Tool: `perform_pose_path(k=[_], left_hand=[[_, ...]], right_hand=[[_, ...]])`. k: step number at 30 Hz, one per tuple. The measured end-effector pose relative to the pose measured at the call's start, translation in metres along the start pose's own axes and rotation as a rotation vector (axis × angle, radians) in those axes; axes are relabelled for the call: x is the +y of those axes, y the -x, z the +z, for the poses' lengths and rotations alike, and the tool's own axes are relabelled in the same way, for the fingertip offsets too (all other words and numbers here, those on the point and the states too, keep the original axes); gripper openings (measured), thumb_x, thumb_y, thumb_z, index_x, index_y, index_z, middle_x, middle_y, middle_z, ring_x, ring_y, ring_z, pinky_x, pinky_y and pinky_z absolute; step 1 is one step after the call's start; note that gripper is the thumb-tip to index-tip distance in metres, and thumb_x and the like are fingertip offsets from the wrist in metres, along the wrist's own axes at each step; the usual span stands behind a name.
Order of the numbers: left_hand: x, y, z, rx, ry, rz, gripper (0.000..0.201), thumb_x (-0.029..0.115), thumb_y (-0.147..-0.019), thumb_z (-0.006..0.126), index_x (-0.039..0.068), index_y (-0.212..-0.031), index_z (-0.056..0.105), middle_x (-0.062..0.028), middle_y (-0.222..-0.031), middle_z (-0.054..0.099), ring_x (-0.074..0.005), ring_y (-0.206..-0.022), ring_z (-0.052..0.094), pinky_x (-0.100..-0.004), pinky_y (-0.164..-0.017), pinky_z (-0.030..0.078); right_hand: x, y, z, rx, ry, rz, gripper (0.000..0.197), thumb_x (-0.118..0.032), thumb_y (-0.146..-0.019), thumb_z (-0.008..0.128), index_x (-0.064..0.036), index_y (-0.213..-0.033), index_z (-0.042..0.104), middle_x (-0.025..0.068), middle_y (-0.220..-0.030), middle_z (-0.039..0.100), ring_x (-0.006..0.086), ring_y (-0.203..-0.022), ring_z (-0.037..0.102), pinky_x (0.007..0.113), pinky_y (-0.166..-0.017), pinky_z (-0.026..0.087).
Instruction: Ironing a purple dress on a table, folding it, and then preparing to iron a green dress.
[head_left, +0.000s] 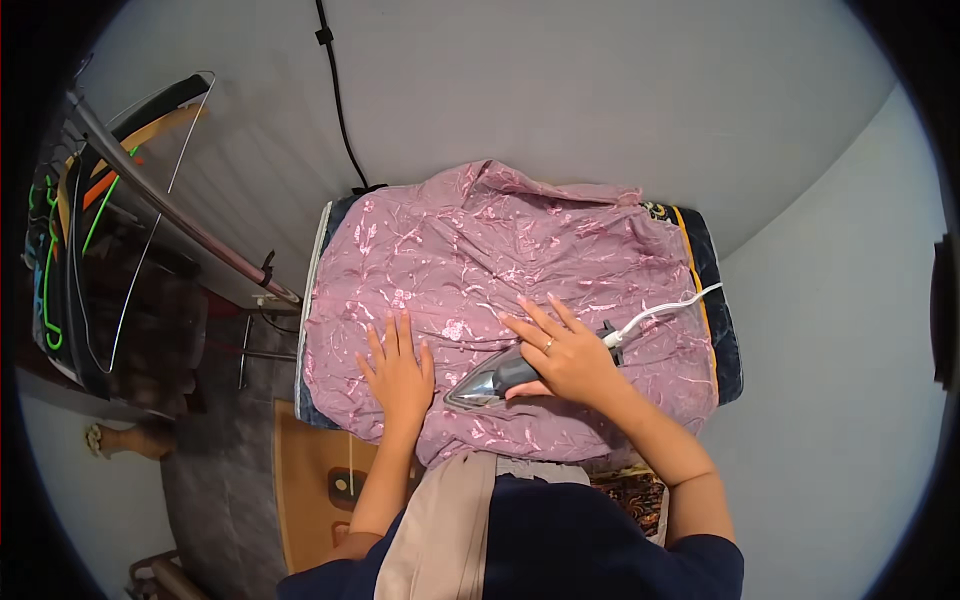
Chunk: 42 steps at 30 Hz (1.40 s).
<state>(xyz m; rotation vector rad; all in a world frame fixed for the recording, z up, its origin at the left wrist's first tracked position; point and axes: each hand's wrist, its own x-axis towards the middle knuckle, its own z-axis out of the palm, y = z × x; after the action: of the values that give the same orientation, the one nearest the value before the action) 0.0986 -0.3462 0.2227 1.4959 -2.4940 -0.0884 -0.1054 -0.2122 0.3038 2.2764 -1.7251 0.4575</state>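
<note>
The iron (pixel 496 380) sits on the pink cloth (pixel 425 265), about halfway between the left and right edges of the padded table (pixel 729 330), and closer to the near edge than the far one. Its long way lies on a slant: the tip points to the left edge and a bit toward the near edge, and the back end points to the right edge. The right hand (pixel 568 362) is the nearer one, as it is right on top and has hold of the iron. Its thumb is on the near side, and its fingers reach out long over the far side. I can't tell if those fingertips touch the cloth. The left hand (pixel 400 378) lies flat on the cloth, fingers spread, holding nothing. The tip is just beside its wrist. The white cord (pixel 655 311) runs from the back end toward the right edge.
</note>
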Motion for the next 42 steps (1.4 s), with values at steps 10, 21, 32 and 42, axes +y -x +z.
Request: perform_pose_path(k=[10, 21, 32, 42], left_hand=[[-0.004, 0.002, 0.002, 0.006, 0.002, -0.004, 0.056, 0.034, -0.092, 0.046, 0.018, -0.144, 0.036, -0.0072, -0.148, 0.036, -0.0352, -0.138, 0.028, -0.0596, -0.108, 0.02], [0.001, -0.002, 0.0, -0.013, -0.044, -0.015, 0.054, 0.032, -0.093, 0.045, 0.019, -0.145, 0.034, -0.0059, -0.149, 0.035, -0.0342, -0.137, 0.029, -0.0583, -0.108, 0.022], [-0.003, 0.001, 0.008, 0.047, 0.04, -0.006, 0.049, 0.024, -0.094, 0.042, 0.019, -0.142, 0.039, -0.0077, -0.146, 0.039, -0.0338, -0.137, 0.029, -0.0591, -0.109, 0.018], [-0.003, -0.002, 0.007, 0.029, 0.009, -0.005, 0.048, 0.024, -0.094, 0.041, 0.018, -0.142, 0.039, -0.0075, -0.147, 0.037, -0.0343, -0.138, 0.028, -0.0604, -0.108, 0.018]], right_hand=[[-0.006, 0.028, -0.03, -0.022, -0.003, -0.02, 0.051, -0.05, -0.068, 0.072, -0.0014, -0.076, 0.059, 0.0117, -0.12, 0.058, 0.044, -0.129, 0.04, 0.054, -0.107, 0.032], [-0.024, -0.004, 0.001, 0.044, 0.089, 0.29, 0.056, -0.053, -0.076, 0.066, 0.0036, -0.076, 0.06, 0.0187, -0.115, 0.058, 0.0436, -0.127, 0.041, 0.06, -0.106, 0.027], [0.018, 0.023, 0.0, 0.092, 0.174, 0.372, 0.058, -0.055, -0.071, 0.07, 0.0017, -0.081, 0.066, 0.0123, -0.111, 0.064, 0.0414, -0.126, 0.043, 0.066, -0.107, 0.016], [0.041, 0.034, -0.002, 0.103, 0.23, 0.371, 0.059, -0.055, -0.072, 0.069, 0.0026, -0.082, 0.066, 0.0118, -0.107, 0.063, 0.038, -0.125, 0.045, 0.059, -0.109, 0.021]])
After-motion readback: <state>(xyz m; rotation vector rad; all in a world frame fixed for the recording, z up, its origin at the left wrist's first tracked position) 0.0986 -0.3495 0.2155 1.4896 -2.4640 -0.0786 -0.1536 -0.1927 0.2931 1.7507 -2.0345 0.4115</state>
